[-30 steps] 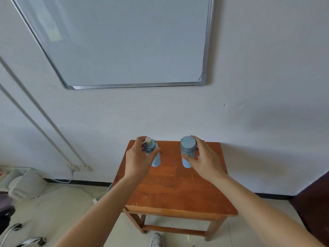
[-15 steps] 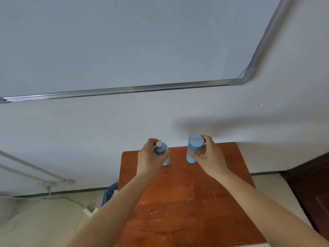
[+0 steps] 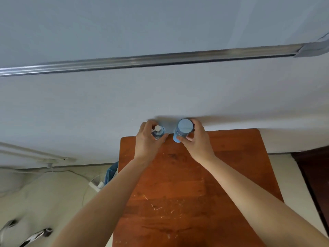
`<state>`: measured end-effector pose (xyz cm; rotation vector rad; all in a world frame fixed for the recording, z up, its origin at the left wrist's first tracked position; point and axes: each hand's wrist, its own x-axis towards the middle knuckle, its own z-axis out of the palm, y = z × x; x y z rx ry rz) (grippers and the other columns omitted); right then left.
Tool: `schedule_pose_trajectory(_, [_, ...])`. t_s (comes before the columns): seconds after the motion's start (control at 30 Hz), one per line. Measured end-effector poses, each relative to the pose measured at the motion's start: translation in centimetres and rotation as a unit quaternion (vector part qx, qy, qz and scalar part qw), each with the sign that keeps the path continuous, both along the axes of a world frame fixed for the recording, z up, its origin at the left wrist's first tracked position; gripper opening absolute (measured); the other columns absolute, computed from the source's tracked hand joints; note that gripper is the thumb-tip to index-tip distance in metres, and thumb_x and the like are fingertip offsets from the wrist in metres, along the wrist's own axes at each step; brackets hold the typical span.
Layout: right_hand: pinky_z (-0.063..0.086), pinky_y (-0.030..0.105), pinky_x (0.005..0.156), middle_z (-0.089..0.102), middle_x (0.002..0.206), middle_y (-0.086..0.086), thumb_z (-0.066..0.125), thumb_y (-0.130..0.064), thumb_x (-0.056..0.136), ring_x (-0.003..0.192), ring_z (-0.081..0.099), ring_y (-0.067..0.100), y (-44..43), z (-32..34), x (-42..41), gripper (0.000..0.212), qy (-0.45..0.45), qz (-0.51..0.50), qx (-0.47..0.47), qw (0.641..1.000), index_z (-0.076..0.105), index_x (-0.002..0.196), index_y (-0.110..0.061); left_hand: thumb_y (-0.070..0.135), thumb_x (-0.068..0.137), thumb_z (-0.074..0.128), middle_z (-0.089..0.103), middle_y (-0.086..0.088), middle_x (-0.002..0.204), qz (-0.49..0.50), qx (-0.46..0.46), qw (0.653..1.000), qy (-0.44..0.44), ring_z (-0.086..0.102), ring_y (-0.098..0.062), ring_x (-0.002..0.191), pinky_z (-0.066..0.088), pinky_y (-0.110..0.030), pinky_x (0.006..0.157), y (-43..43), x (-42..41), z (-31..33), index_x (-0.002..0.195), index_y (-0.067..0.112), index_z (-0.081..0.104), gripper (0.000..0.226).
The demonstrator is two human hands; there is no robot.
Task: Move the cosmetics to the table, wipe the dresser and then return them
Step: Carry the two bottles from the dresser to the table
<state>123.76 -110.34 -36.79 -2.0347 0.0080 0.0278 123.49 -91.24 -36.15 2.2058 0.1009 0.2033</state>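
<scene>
My left hand [image 3: 146,141] grips a small blue pump bottle [image 3: 158,132] with a white nozzle. My right hand [image 3: 197,139] grips a light blue bottle with a round blue cap [image 3: 184,129]. Both bottles stand upright at the far edge of the scratched red-brown wooden table [image 3: 187,193], close to the white wall. My fingers hide most of the pump bottle's body. Whether the bottles' bases touch the tabletop I cannot tell.
A whiteboard with a metal frame [image 3: 160,59] hangs on the wall above. Left of the table, on the floor, lie a blue bin [image 3: 111,172], a white power strip [image 3: 96,186] and cables. A dark wooden piece [image 3: 313,175] stands at the right.
I have come closer to the table, which now fills the lower view. Both hands carried the bottles towards the table's far edge by the wall.
</scene>
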Motion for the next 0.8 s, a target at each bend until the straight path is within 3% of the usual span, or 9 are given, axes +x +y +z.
schedule_pose_trajectory(0.17, [0.054, 0.014, 0.084, 0.055, 0.12, -0.012, 0.083, -0.024, 0.078, 0.111, 0.052, -0.008, 0.2, -0.3, 0.0, 0.058, -0.011, -0.002, -0.008, 1.0, 0.049, 0.125, -0.027, 0.027, 0.074, 0.085, 0.055, 0.004, 0.111, 0.008, 0.008, 1.0, 0.007, 0.058, -0.009, 0.093, 0.049, -0.01, 0.077, -0.1, -0.1, -0.9, 0.112, 0.019, 0.056, 0.049])
schedule_pose_trajectory(0.27, [0.058, 0.027, 0.085, 0.055, 0.121, -0.008, 0.084, -0.026, 0.076, 0.109, 0.055, 0.004, 0.2, -0.1, 0.3, 0.061, 0.0, 0.0, -0.021, 1.0, 0.05, 0.126, -0.022, 0.035, 0.077, 0.081, 0.059, 0.003, 0.118, 0.014, 0.031, 0.999, 0.034, 0.056, -0.007, 0.097, 0.045, -0.013, 0.075, -0.4, -0.1, -0.5, 0.121, 0.022, 0.051, 0.055])
schedule_pose_trajectory(0.33, [0.058, 0.032, 0.089, 0.054, 0.127, -0.005, 0.084, -0.027, 0.076, 0.113, 0.056, 0.008, 0.2, 0.3, 0.1, 0.067, 0.006, 0.005, -0.032, 0.999, 0.047, 0.132, -0.021, 0.042, 0.079, 0.078, 0.06, 0.003, 0.122, 0.014, 0.04, 0.998, 0.043, 0.057, -0.009, 0.103, 0.046, -0.017, 0.077, -0.4, -0.5, 0.2, 0.125, 0.024, 0.047, 0.059])
schedule_pose_trajectory(0.43, [0.052, 0.031, 0.096, 0.047, 0.138, -0.007, 0.078, -0.035, 0.082, 0.12, 0.052, 0.006, -0.6, 2.2, -0.6, 0.074, -0.006, 0.019, -0.07, 0.997, 0.037, 0.142, -0.025, 0.048, 0.085, 0.069, 0.054, 0.005, 0.132, 0.014, 0.086, 0.996, 0.023, 0.055, -0.014, 0.115, 0.046, -0.023, 0.078, -0.2, -1.7, 2.4, 0.131, 0.027, 0.044, 0.057])
schedule_pose_trajectory(0.6, [0.051, 0.037, 0.098, 0.043, 0.143, -0.005, 0.058, -0.043, 0.095, 0.123, 0.049, 0.008, -3.5, 8.3, -2.0, 0.059, -0.082, 0.024, -0.109, 0.99, 0.035, 0.145, -0.022, 0.039, 0.094, 0.059, 0.055, -0.001, 0.135, 0.017, 0.187, 0.975, -0.122, 0.053, -0.022, 0.122, 0.05, -0.044, 0.094, 0.0, -4.3, 9.1, 0.128, 0.016, 0.052, 0.041])
schedule_pose_trajectory(0.8, [0.042, 0.033, 0.106, 0.041, 0.145, 0.002, 0.046, -0.042, 0.102, 0.134, 0.041, 0.017, -7.4, 17.2, -3.4, 0.049, -0.299, -0.02, -0.193, 0.934, 0.038, 0.144, -0.018, 0.035, 0.1, 0.047, 0.047, -0.008, 0.145, -0.015, 0.276, 0.919, -0.281, 0.04, -0.028, 0.137, 0.034, -0.047, 0.11, -0.6, -6.8, 17.5, 0.132, 0.011, 0.052, 0.041])
